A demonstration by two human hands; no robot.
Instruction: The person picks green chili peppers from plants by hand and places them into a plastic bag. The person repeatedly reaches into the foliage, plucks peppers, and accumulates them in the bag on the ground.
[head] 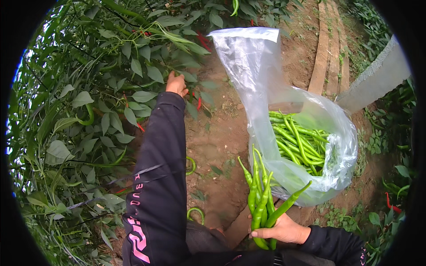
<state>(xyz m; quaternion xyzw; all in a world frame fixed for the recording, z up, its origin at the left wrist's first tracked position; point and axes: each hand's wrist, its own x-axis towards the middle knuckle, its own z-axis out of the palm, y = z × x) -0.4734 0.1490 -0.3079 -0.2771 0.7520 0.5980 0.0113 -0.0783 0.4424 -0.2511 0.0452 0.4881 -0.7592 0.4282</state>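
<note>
A bunch of long green chili peppers (260,199) stands tips upward in my right hand (283,229), fingers wrapped around its lower end. My left hand (177,84) reaches out to the edge of a pepper plant (143,69). Its fingers are curled among the leaves, and whether they grip a stem or a pepper is hidden. Beyond my right hand, a clear plastic bag (233,66) with its mouth spread wide holds a heap of green chili peppers (299,143).
Red peppers (199,103) hang low among the leaves. Two curled green peppers (195,214) are near my left sleeve. Wooden planks (327,50) run along the bare soil (213,139). A pale grey post or strip (376,76) slants in from the right, beside more plants (396,186).
</note>
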